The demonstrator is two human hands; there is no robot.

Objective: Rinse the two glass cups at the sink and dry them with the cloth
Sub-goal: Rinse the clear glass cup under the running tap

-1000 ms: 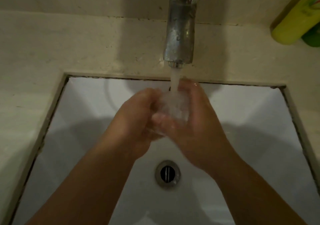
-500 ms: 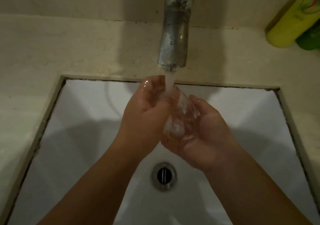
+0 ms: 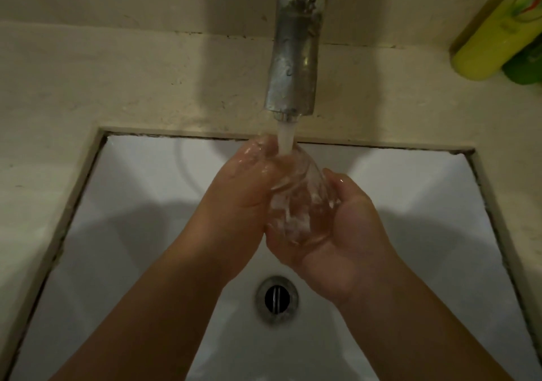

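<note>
Since a second ago the hands have opened apart, so the clear round glass cup [image 3: 296, 201] now shows under the faucet [image 3: 296, 57] stream, cradled by the curled right hand [image 3: 337, 234] while the left hand [image 3: 243, 193] wraps its side above the white sink [image 3: 140, 204].

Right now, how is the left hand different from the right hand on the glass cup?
The left hand shows its back and wraps over the clear glass cup from the side, up by the running water. The right hand is turned palm up and cradles the cup from underneath, lower down, nearer the round metal drain. Both are wet and hold the same cup over the white sink.
</note>
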